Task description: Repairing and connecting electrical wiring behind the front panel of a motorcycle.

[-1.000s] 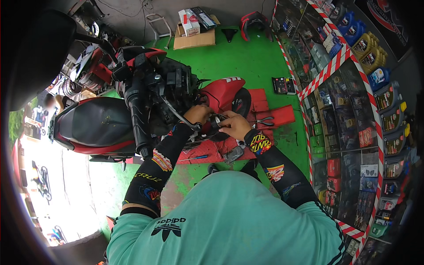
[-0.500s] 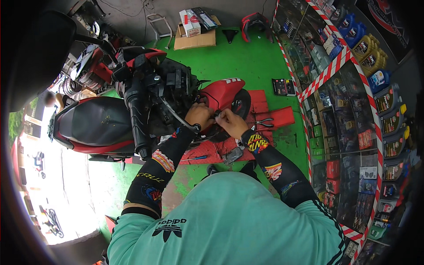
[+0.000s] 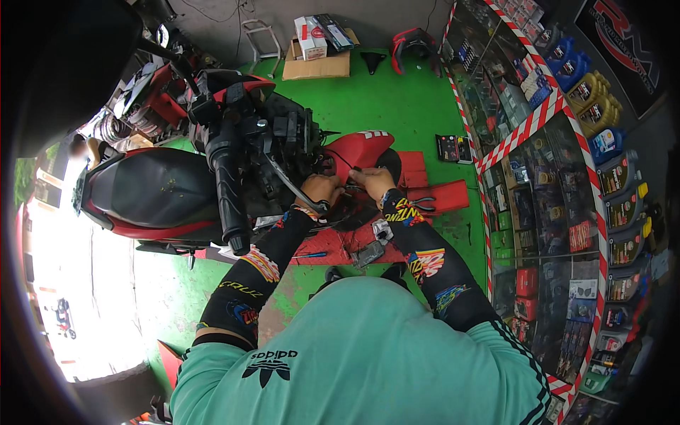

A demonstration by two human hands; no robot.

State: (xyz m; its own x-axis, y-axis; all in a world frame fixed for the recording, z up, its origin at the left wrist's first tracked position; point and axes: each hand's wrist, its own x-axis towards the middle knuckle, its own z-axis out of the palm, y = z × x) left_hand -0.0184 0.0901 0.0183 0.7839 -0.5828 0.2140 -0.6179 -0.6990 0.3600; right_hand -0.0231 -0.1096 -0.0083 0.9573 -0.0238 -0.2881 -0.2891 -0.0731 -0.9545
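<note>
A red and black motorcycle (image 3: 159, 185) stands in front of me, its front end partly stripped of panels. My left hand (image 3: 322, 189) reaches in behind the brake lever, beside the red front fender (image 3: 361, 149). Its fingers are curled, and what they grip is hidden. Close to its right, my right hand (image 3: 373, 183) pinches a thin black cable (image 3: 347, 163) that lies across the fender. Below the hands, a grey boxy part (image 3: 368, 253) and a blue-handled screwdriver (image 3: 310, 255) rest on the red mat (image 3: 435, 198). Pliers (image 3: 423, 203) lie right of my right hand.
A glass display case (image 3: 549, 205) edged with red-white tape runs along the right, with oil bottles (image 3: 623, 212) behind it. Cardboard boxes (image 3: 316, 67) and a red fairing piece (image 3: 414, 49) sit at the back wall. A flat black box (image 3: 453, 149) lies on the green floor.
My right hand has shifted slightly up and right, nearer the fender, holding the cable. The left hand has stayed about where it was. A crumpled pale item under the right wrist has come into view.
</note>
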